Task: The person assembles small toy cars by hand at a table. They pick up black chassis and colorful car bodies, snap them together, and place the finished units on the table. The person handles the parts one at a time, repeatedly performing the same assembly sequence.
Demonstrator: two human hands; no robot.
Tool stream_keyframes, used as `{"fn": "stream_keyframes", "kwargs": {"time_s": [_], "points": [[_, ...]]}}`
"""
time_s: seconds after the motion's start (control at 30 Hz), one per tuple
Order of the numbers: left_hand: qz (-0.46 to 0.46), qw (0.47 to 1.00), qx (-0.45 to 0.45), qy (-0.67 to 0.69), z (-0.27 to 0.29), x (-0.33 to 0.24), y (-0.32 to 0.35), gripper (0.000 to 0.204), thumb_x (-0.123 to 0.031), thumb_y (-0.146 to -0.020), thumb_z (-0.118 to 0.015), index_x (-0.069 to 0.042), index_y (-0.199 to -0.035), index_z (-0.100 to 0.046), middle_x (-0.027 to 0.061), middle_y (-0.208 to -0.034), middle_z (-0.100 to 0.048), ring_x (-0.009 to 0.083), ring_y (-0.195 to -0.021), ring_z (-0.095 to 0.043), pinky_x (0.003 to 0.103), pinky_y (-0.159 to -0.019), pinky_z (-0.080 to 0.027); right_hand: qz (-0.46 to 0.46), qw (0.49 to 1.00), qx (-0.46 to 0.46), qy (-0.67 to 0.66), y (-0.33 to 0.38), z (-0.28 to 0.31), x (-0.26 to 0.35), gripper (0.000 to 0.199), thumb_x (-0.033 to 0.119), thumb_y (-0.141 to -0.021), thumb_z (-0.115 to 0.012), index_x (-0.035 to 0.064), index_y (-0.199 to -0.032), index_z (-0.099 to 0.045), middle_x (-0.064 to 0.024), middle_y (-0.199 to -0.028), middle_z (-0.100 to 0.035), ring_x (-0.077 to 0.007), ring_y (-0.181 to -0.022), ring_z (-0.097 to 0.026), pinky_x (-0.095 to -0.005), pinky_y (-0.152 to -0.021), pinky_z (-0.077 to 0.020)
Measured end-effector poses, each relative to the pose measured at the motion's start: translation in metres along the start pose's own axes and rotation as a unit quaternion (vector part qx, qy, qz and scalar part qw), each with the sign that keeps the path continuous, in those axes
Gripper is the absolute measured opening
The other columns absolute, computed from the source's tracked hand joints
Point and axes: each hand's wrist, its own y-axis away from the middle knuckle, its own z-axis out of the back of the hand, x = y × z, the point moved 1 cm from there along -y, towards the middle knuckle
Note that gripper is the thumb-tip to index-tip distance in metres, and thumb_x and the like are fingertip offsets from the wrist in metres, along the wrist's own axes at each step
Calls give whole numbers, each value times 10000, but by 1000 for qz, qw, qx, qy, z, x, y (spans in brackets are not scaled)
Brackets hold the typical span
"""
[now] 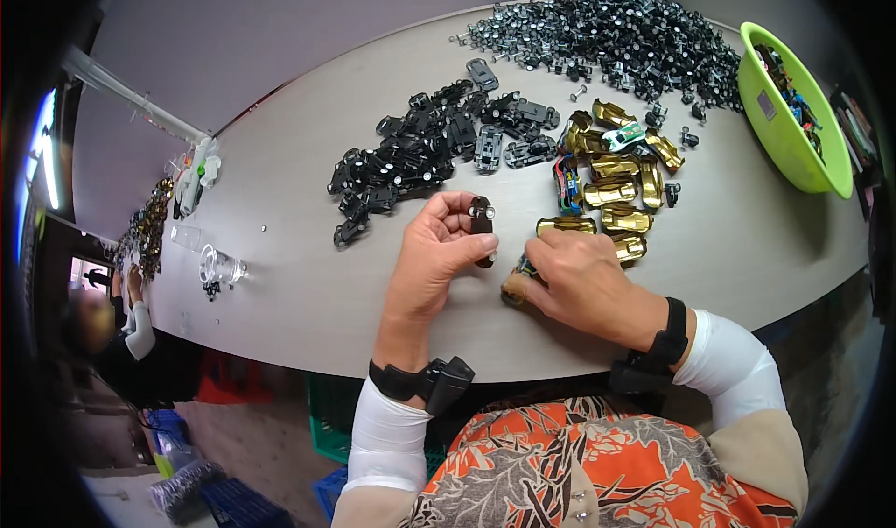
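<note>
My left hand [431, 253] is closed, pinching a black toy car chassis [482, 218] with small wheels upright between thumb and fingers. Beside it my right hand [586, 271] is closed over a small toy car body [525, 268], low over the table; the fingers hide most of it. Just beyond the right hand lie several gold toy car bodies [611, 192], with a green-and-white one [623, 137] and a blue-and-red one [567, 184] among them. A pile of black and grey chassis [411, 150] spreads out ahead of my left hand.
At the far side is a large heap of wheel-and-axle sets [625, 42]. A lime-green basin [798, 145] with toy car parts stands at the right. On the left are a clear plastic cup [217, 265] and another person [117, 327] at the table. A green crate [327, 416] sits below.
</note>
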Motion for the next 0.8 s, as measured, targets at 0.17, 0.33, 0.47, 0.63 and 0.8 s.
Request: {"fn": "stream_keyframes", "kwargs": {"time_s": [0.17,0.33,0.47,0.63,0.8], "points": [[12,999,-44,-15,3,4,0,349,37,-720,-680,5,-1038,-539,47,-850,-587,105,-697,-600,248,-591,-541,-18,1000,8,-18,-12,-1,9,179,169,-700,-632,23,-780,-567,-161,-707,-559,-338,-619,-595,-436,-540,-470],[-36,995,-89,-29,5,1,-2,333,40,-749,-629,12,-1065,-527,52,-904,-567,119,-726,-609,262,-543,-578,-32,999,-5,-12,-17,-2,4,234,216,-694,-657,37,-815,-568,-135,-708,-540,-328,-628,-584,-434,-555,-459],[-40,995,-84,-24,5,1,-2,311,25,-774,-594,-22,-1075,-533,25,-904,-520,100,-742,-569,255,-533,-572,-38,999,27,4,-20,-8,9,237,213,-689,-662,32,-810,-567,-133,-739,-543,-324,-657,-587,-428,-581,-464],[-11,997,-70,8,3,0,-2,323,-39,-796,-628,-25,-1100,-521,27,-891,-516,92,-722,-554,259,-542,-567,-44,998,40,30,-19,-7,9,202,168,-689,-633,13,-798,-564,-141,-757,-544,-335,-673,-590,-432,-608,-475],[-23,996,-73,-40,6,1,-3,416,-74,-808,-645,-5,-1184,-483,42,-888,-525,148,-808,-601,291,-599,-575,-37,999,7,36,-22,-16,4,191,132,-678,-632,10,-811,-567,-139,-746,-551,-334,-660,-586,-422,-595,-470]]}}
